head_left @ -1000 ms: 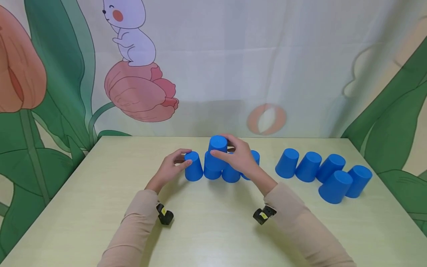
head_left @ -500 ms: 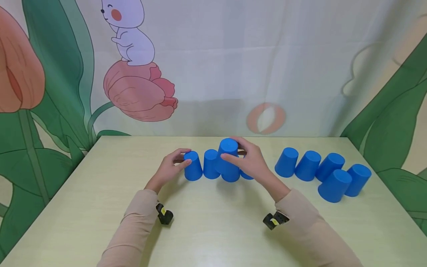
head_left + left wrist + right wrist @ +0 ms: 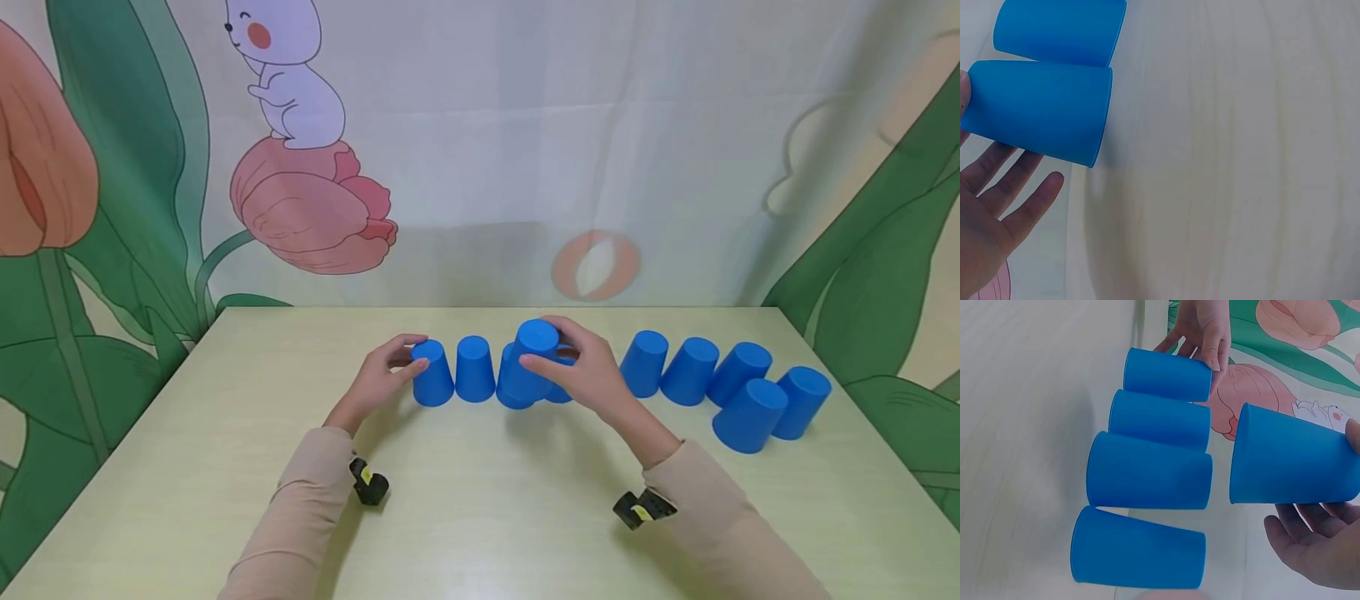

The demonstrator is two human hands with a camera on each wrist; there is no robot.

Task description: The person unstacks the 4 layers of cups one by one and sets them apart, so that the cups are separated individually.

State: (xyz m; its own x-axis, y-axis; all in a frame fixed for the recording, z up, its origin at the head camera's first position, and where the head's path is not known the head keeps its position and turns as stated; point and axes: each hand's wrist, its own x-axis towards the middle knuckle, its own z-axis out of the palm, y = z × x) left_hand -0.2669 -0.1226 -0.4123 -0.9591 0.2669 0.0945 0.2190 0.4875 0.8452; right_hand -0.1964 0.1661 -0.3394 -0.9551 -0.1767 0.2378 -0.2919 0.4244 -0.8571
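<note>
Several blue cups stand upside down in a row on the table. My left hand pinches the leftmost cup between thumb and fingers; in the left wrist view that cup rests on the tabletop. My right hand grips another upside-down cup near its closed end. The right wrist view shows this held cup in the air, apart from the row. In the head view it partly covers the third cup. The row's rightmost cup is partly hidden behind my right hand in the head view.
Right of the row, a second group of upside-down blue cups stands on the table, with one cup nearer the front. A printed curtain hangs behind the table's back edge.
My right hand has carried its cup rightward along the row, from above the second cup to about the third. My left hand stays on the leftmost cup.
</note>
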